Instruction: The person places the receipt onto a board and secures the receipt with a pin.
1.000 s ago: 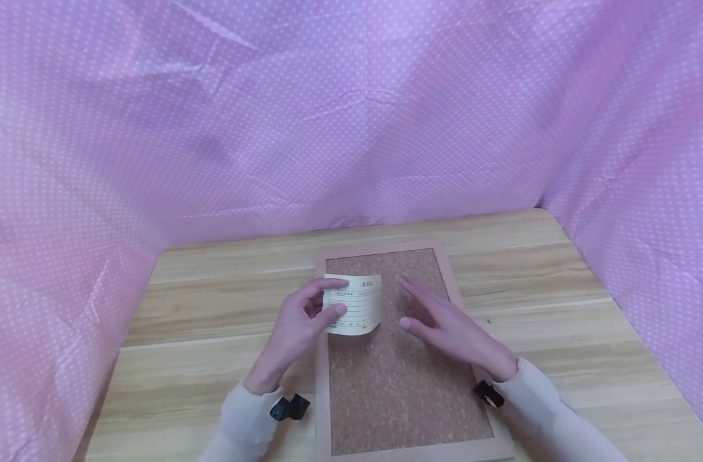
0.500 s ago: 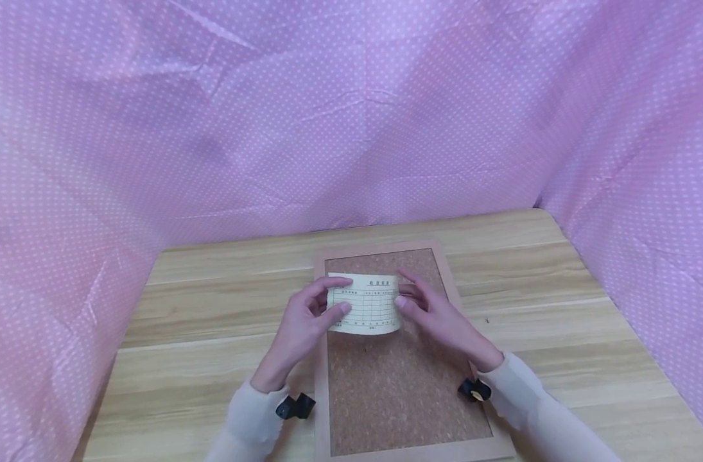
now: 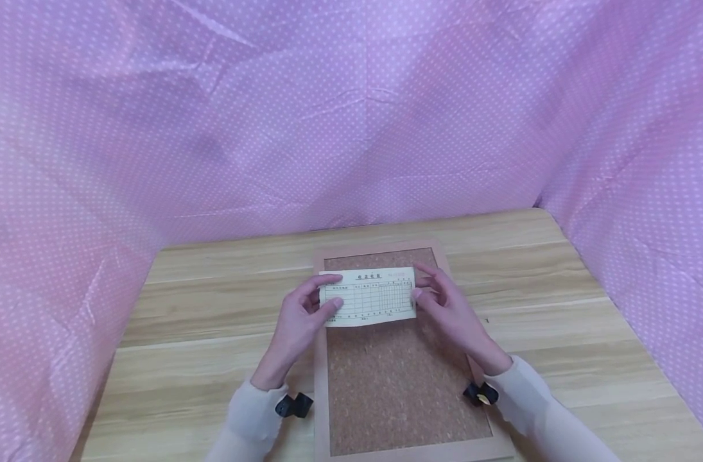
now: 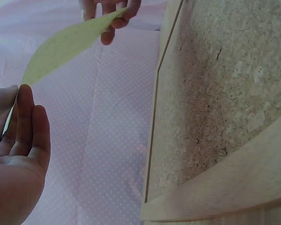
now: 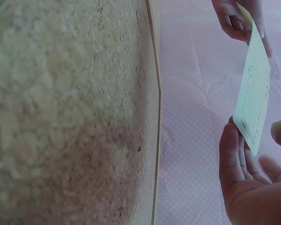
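Observation:
A cream printed slip of paper (image 3: 368, 298), ruled into a table, is held above a wood-framed cork board (image 3: 409, 391). My left hand (image 3: 302, 317) pinches its left end, thumb on the printed face and fingers behind. At the opposite end is my right hand (image 3: 452, 314). In the right wrist view, the fingers of that right hand (image 5: 253, 183) touch the back of the paper slip (image 5: 254, 96), while the thumb stands apart from the printed face. The left wrist view shows the slip (image 4: 61, 49) bowed between both hands.
The cork board lies flat on a wood-grain table (image 3: 212, 359). Pink dotted cloth (image 3: 351, 128) hangs behind and at both sides. A tiny dark speck (image 3: 486, 320) lies right of the board. Black wrist devices (image 3: 294, 405) sit at both sleeves.
My right hand came left to the slip's free end, then moved back right. The slip, curled before, is now spread out nearly flat. My left hand kept its pinch and shifted slightly.

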Demonstrator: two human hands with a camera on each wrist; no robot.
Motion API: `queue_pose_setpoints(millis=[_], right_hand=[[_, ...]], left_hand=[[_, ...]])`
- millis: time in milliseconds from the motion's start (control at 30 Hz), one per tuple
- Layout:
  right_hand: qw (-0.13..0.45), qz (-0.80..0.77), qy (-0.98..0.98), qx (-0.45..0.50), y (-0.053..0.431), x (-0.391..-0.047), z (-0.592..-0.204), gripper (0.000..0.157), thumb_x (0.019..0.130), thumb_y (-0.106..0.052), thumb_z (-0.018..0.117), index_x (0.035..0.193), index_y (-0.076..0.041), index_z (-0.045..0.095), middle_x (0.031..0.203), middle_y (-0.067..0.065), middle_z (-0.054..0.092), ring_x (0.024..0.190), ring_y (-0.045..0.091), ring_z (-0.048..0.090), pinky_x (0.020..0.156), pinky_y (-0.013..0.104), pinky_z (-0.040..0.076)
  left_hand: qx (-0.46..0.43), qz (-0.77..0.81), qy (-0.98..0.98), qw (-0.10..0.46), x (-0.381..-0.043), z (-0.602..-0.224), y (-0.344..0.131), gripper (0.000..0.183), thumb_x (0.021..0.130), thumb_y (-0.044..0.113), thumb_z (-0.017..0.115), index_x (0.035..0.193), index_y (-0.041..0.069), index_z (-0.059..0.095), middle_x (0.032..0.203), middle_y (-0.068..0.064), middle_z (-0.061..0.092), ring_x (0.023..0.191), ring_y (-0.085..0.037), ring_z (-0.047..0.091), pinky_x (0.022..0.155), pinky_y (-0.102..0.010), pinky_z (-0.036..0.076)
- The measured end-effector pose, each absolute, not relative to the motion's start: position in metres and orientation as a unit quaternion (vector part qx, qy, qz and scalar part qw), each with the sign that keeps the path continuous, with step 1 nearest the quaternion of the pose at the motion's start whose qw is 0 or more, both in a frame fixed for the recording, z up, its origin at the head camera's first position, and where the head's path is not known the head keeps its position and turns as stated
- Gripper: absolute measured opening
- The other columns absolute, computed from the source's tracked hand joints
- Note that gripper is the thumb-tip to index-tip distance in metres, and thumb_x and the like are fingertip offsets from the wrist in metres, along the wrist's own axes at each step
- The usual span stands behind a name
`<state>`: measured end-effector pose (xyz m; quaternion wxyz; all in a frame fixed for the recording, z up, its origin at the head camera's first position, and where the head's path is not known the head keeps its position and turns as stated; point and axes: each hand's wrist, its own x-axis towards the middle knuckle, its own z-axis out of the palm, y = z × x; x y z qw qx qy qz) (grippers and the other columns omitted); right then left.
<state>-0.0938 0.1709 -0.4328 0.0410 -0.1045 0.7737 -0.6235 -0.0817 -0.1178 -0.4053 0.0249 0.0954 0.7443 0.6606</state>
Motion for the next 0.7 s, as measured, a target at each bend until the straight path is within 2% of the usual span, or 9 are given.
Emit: queue_pose_setpoints(millis=[67,267,467,700], right_hand=[[0.032,-0.620,0.777,-0.103,0.1723,-0.0933,-0.4325,0.049,0.104,-0.012,0.061,0.151,-0.006,0.047,0.131,0.022,0.062,0.108,0.031,0.067,0.089,0.035,0.058],[0.011,-0.597,0.795,-0.104,0.1759,-0.0920,-0.4315,0.035,0.103,-0.015,0.065,0.136,-0.005,0.063,0.126,0.017,0.066,0.095,0.021,0.069,0.076,0.030,0.057],[0.000,-0.578,0.810,-0.096,0.1762,-0.0926,-0.4307,0.032,0.101,-0.014,0.068,0.132,-0.006,0.068,0.114,0.013,0.071,0.092,0.018,0.066,0.067,0.026,0.054],[-0.006,-0.574,0.813,-0.098,0.1761,-0.0944,-0.4303,0.032,0.100,-0.012,0.069,0.130,-0.002,0.069,0.122,0.013,0.069,0.096,0.017,0.066,0.070,0.024,0.055]], left_hand=[[0.091,0.658,0.747,0.024,-0.0823,-0.4060,-0.1181,0.037,0.096,0.007,0.073,0.132,0.011,0.068,0.114,-0.010,0.070,0.089,-0.018,0.065,0.072,-0.025,0.055],[0.084,0.650,0.755,0.022,-0.0843,-0.4094,-0.1189,0.037,0.096,0.009,0.073,0.133,0.013,0.068,0.118,-0.008,0.070,0.090,-0.019,0.065,0.071,-0.024,0.054],[0.082,0.657,0.749,0.023,-0.0863,-0.4130,-0.1190,0.037,0.096,0.009,0.073,0.133,0.011,0.067,0.123,-0.007,0.068,0.092,-0.019,0.064,0.071,-0.024,0.053],[0.071,0.645,0.760,0.023,-0.0880,-0.4150,-0.1196,0.038,0.096,0.013,0.074,0.133,0.014,0.068,0.128,-0.004,0.067,0.097,-0.021,0.064,0.077,-0.025,0.053]])
